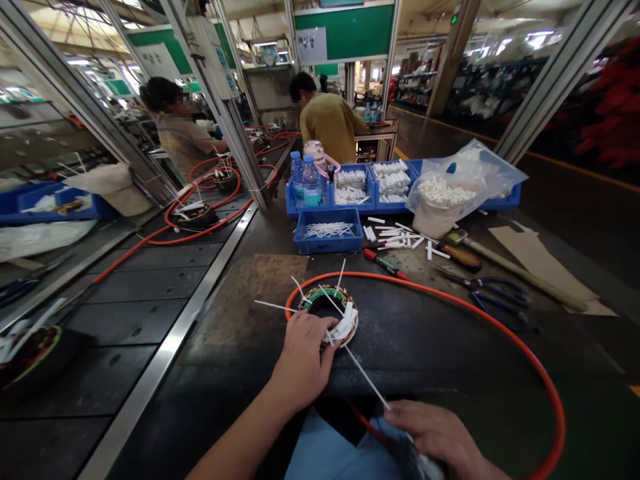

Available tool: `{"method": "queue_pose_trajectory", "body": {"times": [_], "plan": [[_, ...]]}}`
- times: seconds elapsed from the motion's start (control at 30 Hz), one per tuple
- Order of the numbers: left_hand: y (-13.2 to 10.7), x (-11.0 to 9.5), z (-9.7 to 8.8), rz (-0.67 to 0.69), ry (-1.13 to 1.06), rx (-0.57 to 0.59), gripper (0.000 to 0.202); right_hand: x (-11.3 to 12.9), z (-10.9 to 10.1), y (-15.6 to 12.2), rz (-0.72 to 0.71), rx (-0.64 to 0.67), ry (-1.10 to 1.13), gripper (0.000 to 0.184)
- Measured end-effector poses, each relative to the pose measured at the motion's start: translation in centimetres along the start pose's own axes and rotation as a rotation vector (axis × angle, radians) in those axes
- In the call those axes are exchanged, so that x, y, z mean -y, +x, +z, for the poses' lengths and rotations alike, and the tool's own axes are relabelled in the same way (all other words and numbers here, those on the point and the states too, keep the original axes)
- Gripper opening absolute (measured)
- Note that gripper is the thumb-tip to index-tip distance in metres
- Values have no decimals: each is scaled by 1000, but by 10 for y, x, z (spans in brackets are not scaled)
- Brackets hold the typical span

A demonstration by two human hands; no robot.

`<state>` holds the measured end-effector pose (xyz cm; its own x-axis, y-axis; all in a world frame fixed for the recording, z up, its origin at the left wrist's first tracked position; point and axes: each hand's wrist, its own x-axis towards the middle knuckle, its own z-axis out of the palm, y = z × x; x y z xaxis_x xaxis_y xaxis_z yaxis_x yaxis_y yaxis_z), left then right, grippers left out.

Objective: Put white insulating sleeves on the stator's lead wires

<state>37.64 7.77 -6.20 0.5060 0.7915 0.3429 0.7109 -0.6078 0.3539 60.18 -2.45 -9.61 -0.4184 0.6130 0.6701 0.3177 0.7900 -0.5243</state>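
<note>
A round wound coil part (329,313) with white sleeves and thin white ties sticking out lies on the dark bench in front of me. My left hand (303,357) rests on its near edge, fingers closed on the white bundle at its right side. My right hand (440,437), low at the bench edge, is closed on the near end of a long white tie (367,380) that runs up to the coil. An orange cable (505,330) loops from the coil round to my lap.
Blue bins (327,230) hold white ties, sleeves and water bottles (311,181). A plastic bag of white tubes (453,190), a red screwdriver (385,263), scissors (493,293) and a wooden-handled tool (463,253) lie right. Two people work beyond, by a conveyor (150,293) carrying more coils.
</note>
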Motion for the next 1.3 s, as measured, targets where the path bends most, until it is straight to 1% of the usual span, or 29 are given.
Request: {"method": "queue_pose_trajectory", "body": {"times": [0.07, 0.1, 0.13, 0.2, 0.23, 0.27, 0.33, 0.4, 0.43, 0.5, 0.6, 0.73, 0.9, 0.97, 1.0, 1.03, 1.07, 1.1, 1.13, 1.17, 1.2, 1.27, 1.3], "plan": [[0, -1, 1, -5, 33, 5, 33, -7, 10, 0, -12, 24, -34, 23], [0, -1, 2, -16, 29, 2, 39, -12, 17, 3, 6, 35, -52, 23], [0, -1, 2, -39, 6, -8, 47, -18, 24, 8, 42, 35, -58, 23], [0, -1, 3, -97, -72, -51, 58, -30, 38, 23, 174, -1, 0, 22], [0, -1, 3, -111, -108, -72, 57, -35, 44, 33, 267, -32, 61, 20], [0, -1, 2, -106, -133, -86, 51, -40, 49, 42, 363, -71, 138, 16], [0, 0, 2, -47, -152, -102, 33, -45, 53, 59, 558, -132, 316, 7], [-1, 1, 2, 34, -147, -126, 24, -46, 52, 66, 685, -159, 480, 10], [-1, 1, 2, 64, -139, -143, 24, -45, 50, 67, 710, -159, 552, 12], [-1, 2, 3, 115, -117, -167, 26, -42, 48, 63, 709, -160, 651, 15], [-2, 3, 4, 150, -79, -173, 29, -38, 45, 53, 686, -166, 702, 17], [-3, 3, 6, 156, -50, -170, 30, -39, 47, 54, 707, -168, 647, 15], [-2, 3, 6, 159, -62, -185, 31, -50, 57, 73, 853, -207, 548, 17], [-2, 3, 7, 148, -71, -192, 30, -53, 57, 78, 880, -208, 501, 18], [-2, 3, 7, 141, -72, -191, 30, -53, 55, 81, 851, -174, 432, 16], [-2, 3, 6, 136, -72, -190, 30, -53, 52, 82, 784, -114, 313, 12], [-2, 3, 6, 134, -74, -187, 30, -52, 47, 84, 679, -35, 145, 8], [-1, 2, 4, 129, -78, -181, 30, -50, 42, 85, 545, 47, -53, 3], [0, 1, 2, 115, -79, -162, 31, -48, 37, 86, 395, 119, -250, 3], [1, 0, -1, 90, -71, -137, 32, -46, 32, 87, 236, 174, -416, 6], [2, -1, -4, 56, -54, -99, 32, -45, 28, 89, 79, 206, -535, 11], [5, -3, -10, -21, -12, -10, 28, -45, 23, 94, -196, 217, -624, 19], [7, -4, -13, -40, 1, 31, 24, -47, 22, 99, -289, 215, -631, 22]]}}
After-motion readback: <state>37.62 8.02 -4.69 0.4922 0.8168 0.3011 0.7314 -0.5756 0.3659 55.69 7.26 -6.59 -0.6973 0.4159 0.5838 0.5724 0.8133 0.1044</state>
